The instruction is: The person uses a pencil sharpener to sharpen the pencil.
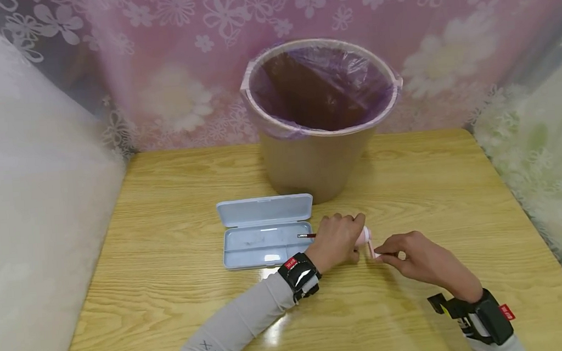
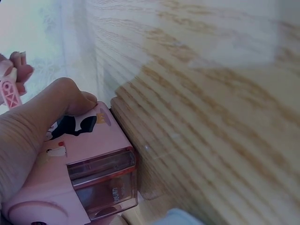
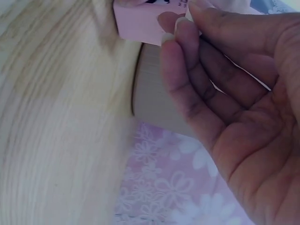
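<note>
A pink crank pencil sharpener point(image 2: 105, 133) with a see-through shavings drawer stands on the table. My left hand point(image 1: 336, 241) grips it from above, covering most of it in the head view. A dark red pencil point(image 1: 308, 235) with a silvery end sticks out to the left from under that hand; its other end is hidden. On the sharpener's right side is the pink crank point(image 1: 371, 249). My right hand point(image 1: 423, 258) pinches the crank's light knob between thumb and fingertips. Left of the sharpener lies an opened pale blue pencil case point(image 1: 255, 257), the pencil's silvery end above its tray.
A beige bin point(image 1: 305, 168) with a purple liner stands at the back of the wooden table point(image 1: 173, 316), right behind the pencil case and sharpener. Floral curtains point(image 1: 167, 52) hang behind the table and along its sides.
</note>
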The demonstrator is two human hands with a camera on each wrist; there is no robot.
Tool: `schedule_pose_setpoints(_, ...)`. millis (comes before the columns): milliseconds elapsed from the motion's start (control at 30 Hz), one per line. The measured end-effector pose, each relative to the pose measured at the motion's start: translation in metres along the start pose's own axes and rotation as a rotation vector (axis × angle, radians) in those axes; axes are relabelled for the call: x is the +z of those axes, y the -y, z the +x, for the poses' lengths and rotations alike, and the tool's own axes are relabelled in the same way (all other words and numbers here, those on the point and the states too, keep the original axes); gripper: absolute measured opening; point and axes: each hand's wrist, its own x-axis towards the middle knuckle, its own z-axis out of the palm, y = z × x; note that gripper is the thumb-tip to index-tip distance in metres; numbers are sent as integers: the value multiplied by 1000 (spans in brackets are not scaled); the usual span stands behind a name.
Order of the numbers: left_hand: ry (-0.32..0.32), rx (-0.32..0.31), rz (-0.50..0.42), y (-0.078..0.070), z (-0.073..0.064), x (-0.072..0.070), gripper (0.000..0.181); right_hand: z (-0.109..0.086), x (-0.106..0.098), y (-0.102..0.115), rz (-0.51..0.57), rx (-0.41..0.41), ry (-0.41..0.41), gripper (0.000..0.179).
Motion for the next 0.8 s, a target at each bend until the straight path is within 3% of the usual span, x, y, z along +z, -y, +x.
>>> schedule_pose_setpoints(400,-25,-4,21,-2,1,2,46,3,-12,4,-90,-16,-159,25)
schedule_pose_setpoints(600,-24,-7,12,-2,-1,2,46,7,-16,-1,-82,-64,-193,27)
schedule_pose_setpoints(800,-22,-16,16,-3,0,2,46,14,-20,-7,-91,-35,-212,26)
